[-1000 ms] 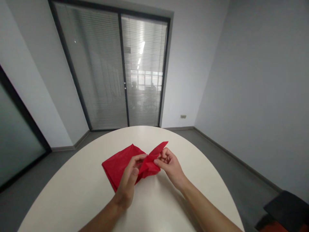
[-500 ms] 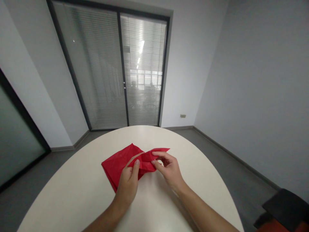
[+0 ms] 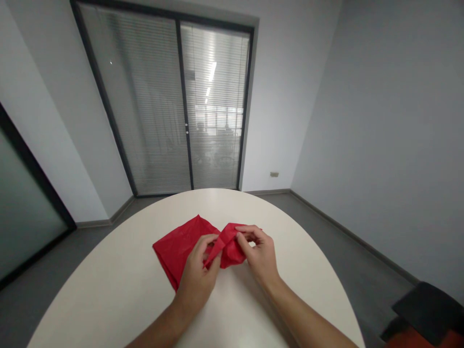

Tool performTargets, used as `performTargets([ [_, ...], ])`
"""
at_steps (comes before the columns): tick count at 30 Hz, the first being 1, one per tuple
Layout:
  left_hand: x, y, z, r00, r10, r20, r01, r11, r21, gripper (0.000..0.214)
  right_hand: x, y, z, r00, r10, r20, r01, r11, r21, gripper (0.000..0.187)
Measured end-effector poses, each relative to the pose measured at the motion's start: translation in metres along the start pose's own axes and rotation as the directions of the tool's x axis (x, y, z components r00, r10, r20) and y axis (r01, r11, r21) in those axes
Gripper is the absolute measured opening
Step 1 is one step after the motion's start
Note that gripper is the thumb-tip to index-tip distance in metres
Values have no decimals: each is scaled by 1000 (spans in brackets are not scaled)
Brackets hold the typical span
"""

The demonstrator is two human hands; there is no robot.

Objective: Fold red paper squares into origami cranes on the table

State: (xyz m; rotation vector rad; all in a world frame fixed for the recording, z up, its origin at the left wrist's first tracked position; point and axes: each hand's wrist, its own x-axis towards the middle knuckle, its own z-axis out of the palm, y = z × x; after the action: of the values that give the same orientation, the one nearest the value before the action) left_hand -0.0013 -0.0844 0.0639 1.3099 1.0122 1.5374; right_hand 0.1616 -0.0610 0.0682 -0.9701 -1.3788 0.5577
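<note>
A thin, creased red sheet [image 3: 184, 240], of cloth or paper, lies folded on the round white table [image 3: 119, 290]. Both hands grip a bunched red piece [image 3: 232, 246] just right of it; whether the two are joined is hidden. My left hand [image 3: 198, 270] pinches a narrow folded strip at the piece's near left end and covers part of the flat sheet. At the right end, my right hand [image 3: 261, 253] has thumb and fingers closed on the top edge.
Beyond the table stands a dark-framed glass partition [image 3: 184, 106] with blinds. A black and orange chair [image 3: 431, 309] is at the lower right. Plain walls rise on the right, with a small socket plate [image 3: 274, 174] low down.
My left hand has shifted right and its fingers now pinch a folded strip of the red piece. My right hand moved slightly right, still gripping. The flat red part stays in place.
</note>
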Motion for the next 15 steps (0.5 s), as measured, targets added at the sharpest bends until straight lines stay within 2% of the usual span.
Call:
performTargets([
  [6, 4, 2, -4, 999, 7, 39, -8, 1000, 16, 36, -2, -4, 1, 998, 59, -3, -58, 995, 84, 21],
  [11, 4, 6, -4, 999, -28, 17, 28, 999, 43, 21, -1, -7, 0, 990, 140, 3, -138, 973, 184, 30],
  [15, 3, 7, -2, 997, -70, 35, 69, 997, 31, 12, -2, -7, -1, 995, 81, 65, -92, 978, 187, 26],
])
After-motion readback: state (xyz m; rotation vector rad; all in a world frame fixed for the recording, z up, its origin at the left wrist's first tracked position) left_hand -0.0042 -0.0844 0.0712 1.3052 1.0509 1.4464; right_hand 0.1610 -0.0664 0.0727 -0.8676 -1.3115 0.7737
